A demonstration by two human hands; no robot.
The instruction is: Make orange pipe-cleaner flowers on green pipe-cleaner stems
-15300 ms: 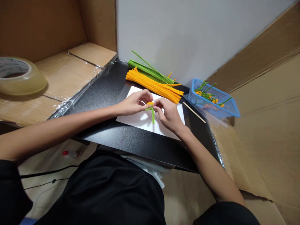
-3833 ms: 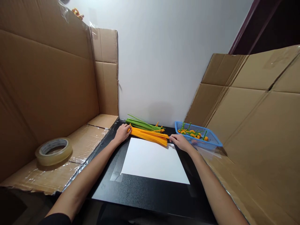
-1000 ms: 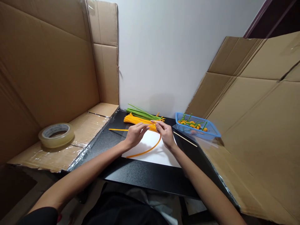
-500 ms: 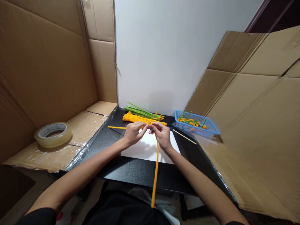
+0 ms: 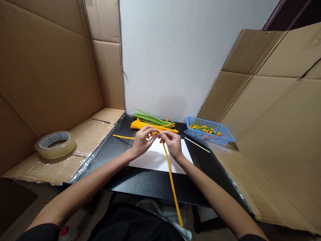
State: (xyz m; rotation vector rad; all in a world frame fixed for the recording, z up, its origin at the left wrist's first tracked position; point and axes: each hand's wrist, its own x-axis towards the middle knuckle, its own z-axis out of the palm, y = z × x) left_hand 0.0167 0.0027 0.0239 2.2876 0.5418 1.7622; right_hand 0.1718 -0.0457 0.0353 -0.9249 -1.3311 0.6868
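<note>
Both my hands pinch an orange pipe cleaner (image 5: pixel 171 177) above a white sheet of paper (image 5: pixel 157 157). My left hand (image 5: pixel 143 140) has its fingertips closed on it, and one end sticks out to the left past the wrist. My right hand (image 5: pixel 172 142) grips it close beside the left fingertips, which meet the right ones. From there the other end hangs down past the table's front edge. The bend between the fingertips is mostly hidden. Just behind the hands lies a bundle of orange pipe cleaners (image 5: pixel 140 124), with green pipe cleaners (image 5: pixel 147 118) beyond it.
At right stands a blue basket (image 5: pixel 228 138) holding several orange-and-green pieces (image 5: pixel 205 130). A thin wooden stick (image 5: pixel 197 145) lies on the black table (image 5: pixel 120 180) before it. A tape roll (image 5: pixel 55 144) rests on cardboard at left. Cardboard panels (image 5: pixel 281 110) rise on both sides.
The hanging end of the pipe cleaner has swung to the right. My left fingers have lifted and spread slightly around the pinch. The view has shifted a little.
</note>
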